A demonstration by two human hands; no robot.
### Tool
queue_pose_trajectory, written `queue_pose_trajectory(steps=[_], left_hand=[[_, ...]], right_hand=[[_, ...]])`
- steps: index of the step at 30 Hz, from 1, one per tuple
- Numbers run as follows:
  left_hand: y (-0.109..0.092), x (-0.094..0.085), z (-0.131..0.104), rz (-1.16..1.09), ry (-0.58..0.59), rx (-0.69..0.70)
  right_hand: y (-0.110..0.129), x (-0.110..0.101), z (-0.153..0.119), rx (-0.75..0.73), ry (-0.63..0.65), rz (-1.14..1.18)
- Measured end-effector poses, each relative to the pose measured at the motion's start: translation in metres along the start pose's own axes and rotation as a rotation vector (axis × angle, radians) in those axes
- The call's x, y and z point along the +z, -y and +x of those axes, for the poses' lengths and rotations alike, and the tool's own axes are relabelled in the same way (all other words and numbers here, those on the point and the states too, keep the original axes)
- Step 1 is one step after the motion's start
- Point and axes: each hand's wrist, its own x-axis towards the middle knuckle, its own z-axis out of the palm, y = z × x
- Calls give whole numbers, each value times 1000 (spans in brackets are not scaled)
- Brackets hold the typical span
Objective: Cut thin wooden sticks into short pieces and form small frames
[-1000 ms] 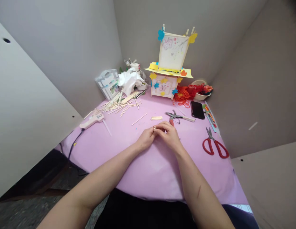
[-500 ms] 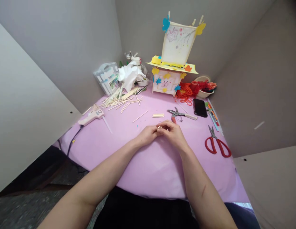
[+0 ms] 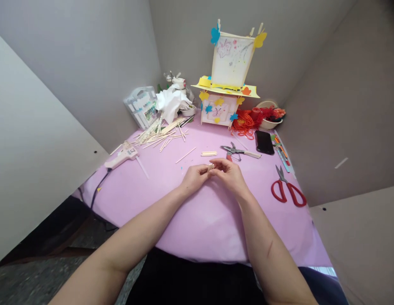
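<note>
My left hand (image 3: pixel 197 177) and my right hand (image 3: pixel 227 173) meet over the front middle of the table. Between their fingertips they pinch a small bundle of short wooden sticks (image 3: pixel 211 167), partly hidden by the fingers. Just beyond lies a second row of short cut sticks (image 3: pixel 209 153), with a single longer stick (image 3: pixel 185 155) to its left. Pruning shears (image 3: pixel 233 149) with an open jaw rest beyond my right hand, beside a white-handled tool (image 3: pixel 252 154).
A glue gun (image 3: pixel 123 155) lies left, its cord off the edge. Loose sticks (image 3: pixel 165 133) and a marker case (image 3: pixel 142 108) are behind it. A paper-panelled stick lantern (image 3: pixel 219 108) stands at the back. Right are red cord (image 3: pixel 246 123), a phone (image 3: pixel 264 142) and red-handled scissors (image 3: pixel 287 186).
The bundle has turned in my fingers, so that the sticks' sides show where their ends showed before. The view has shifted slightly.
</note>
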Motion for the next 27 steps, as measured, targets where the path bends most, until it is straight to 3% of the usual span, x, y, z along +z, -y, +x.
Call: queue_pose_trajectory(steps=[3,8,14,19,27], left_hand=[[0,1,1,-38,-34,17],[5,2,3,25,14,13],[3,-4,3,136,-16,124],[4,-6,3,90,41,9],[4,-7,2,76,33,-48]], right_hand=[[2,0,0,-3,-12,41],[0,1,0,45,-43,17],[-5,3,-1,76,-35,72],[-3,3,-1,133,-30,115],[1,-2,-1,153,-36,70]])
